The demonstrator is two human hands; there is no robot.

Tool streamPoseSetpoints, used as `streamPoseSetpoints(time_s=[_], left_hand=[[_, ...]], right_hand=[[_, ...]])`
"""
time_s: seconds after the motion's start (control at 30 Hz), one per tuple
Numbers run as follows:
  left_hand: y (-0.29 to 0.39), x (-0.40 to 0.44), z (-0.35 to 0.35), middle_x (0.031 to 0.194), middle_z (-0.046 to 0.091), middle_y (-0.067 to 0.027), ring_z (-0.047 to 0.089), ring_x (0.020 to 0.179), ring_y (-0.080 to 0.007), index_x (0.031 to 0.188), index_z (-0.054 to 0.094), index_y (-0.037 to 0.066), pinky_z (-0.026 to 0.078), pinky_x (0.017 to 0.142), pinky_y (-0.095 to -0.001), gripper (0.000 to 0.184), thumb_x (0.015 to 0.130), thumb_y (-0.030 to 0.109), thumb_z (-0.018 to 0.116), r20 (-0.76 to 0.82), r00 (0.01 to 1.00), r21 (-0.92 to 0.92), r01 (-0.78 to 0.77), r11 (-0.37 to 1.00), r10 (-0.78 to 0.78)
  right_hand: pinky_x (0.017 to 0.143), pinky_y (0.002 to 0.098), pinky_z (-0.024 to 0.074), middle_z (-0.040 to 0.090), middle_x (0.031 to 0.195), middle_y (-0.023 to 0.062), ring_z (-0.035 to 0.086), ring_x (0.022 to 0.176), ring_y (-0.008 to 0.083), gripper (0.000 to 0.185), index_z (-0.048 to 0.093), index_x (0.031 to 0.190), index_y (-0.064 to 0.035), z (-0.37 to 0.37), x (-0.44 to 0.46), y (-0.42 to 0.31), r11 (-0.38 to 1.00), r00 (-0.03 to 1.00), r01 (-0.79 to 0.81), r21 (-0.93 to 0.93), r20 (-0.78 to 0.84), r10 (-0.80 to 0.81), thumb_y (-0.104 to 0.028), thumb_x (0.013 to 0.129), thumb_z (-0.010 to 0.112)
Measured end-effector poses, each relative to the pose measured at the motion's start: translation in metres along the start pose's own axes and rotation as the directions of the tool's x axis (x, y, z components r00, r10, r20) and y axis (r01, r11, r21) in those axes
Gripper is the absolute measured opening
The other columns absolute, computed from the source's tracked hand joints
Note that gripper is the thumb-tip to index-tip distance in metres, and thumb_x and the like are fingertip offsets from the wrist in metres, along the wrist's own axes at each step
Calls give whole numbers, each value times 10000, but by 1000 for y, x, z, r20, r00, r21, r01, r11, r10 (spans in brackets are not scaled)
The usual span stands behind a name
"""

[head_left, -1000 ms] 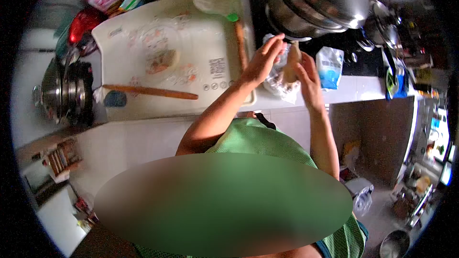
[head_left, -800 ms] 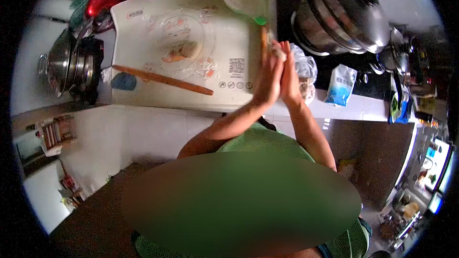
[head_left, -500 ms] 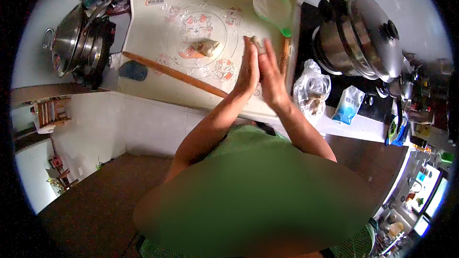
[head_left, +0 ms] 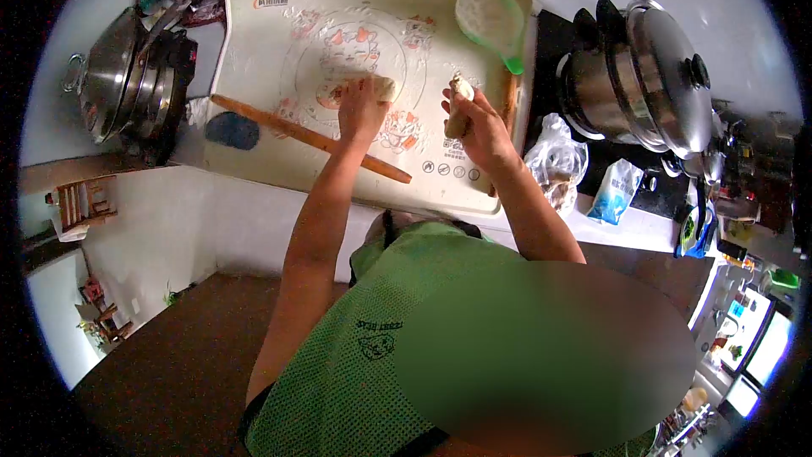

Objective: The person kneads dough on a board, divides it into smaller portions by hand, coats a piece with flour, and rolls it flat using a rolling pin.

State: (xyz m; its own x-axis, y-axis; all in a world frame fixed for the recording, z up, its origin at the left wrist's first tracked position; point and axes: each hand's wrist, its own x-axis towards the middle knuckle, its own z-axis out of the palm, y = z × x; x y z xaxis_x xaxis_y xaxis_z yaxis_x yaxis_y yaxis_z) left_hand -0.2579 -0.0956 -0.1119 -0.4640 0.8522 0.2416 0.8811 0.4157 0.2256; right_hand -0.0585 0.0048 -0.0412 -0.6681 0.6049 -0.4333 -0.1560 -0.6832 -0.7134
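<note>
My left hand point(head_left: 363, 110) is closed on a pale dough piece point(head_left: 385, 89) near the middle of the printed white mat point(head_left: 254, 59). To its right, my right hand point(head_left: 482, 125) grips a longer, brownish-white dough roll point(head_left: 459, 110), held upright in the picture over the mat. A wooden rolling pin point(head_left: 313, 138) lies slantwise below my left hand. Past my right hand, at the mat's upper right corner, is a green-rimmed strainer or scoop point(head_left: 491, 21) holding something white. A second wooden stick point(head_left: 510, 101) lies along the mat's right edge, partly hidden.
A clear plastic bag point(head_left: 556, 156) and a blue-and-white packet point(head_left: 617, 192) sit right of the mat. Behind them stands a large steel pot point(head_left: 605, 89) on a black stove. Another steel pot point(head_left: 118, 85) is at the left. A dark blue scraper point(head_left: 232, 130) lies on the mat's left corner.
Both hands were pressed together around a dough piece; now they are apart. My left hand has moved left onto the dough on the mat, while my right hand keeps the roll.
</note>
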Motion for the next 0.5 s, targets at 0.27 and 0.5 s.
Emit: streamPoseSetpoints(time_s=[0.27, 0.5], left_hand=[[106, -18, -56, 1129, 550, -116, 539, 1009, -176, 1252, 440, -32, 430, 871, -286, 476, 836, 151, 584, 456, 880, -886, 463, 20, -135], [150, -4, -92, 1224, 506, -129, 474, 1134, -198, 1285, 427, -30, 361, 970, -307, 657, 945, 521, 313, 467, 868, -884, 457, -97, -168]], right_hand=[[664, 271, 449, 559, 862, 35, 529, 725, 133, 290, 483, 1159, -36, 21, 5, 2, 965, 950, 259, -37, -171, -262, -183, 914, 535], [669, 257, 476, 608, 896, 61, 554, 763, 122, 326, 549, 1091, -20, 35, -14, -24, 807, 896, 340, -482, -94, -433, -256, 872, 600]])
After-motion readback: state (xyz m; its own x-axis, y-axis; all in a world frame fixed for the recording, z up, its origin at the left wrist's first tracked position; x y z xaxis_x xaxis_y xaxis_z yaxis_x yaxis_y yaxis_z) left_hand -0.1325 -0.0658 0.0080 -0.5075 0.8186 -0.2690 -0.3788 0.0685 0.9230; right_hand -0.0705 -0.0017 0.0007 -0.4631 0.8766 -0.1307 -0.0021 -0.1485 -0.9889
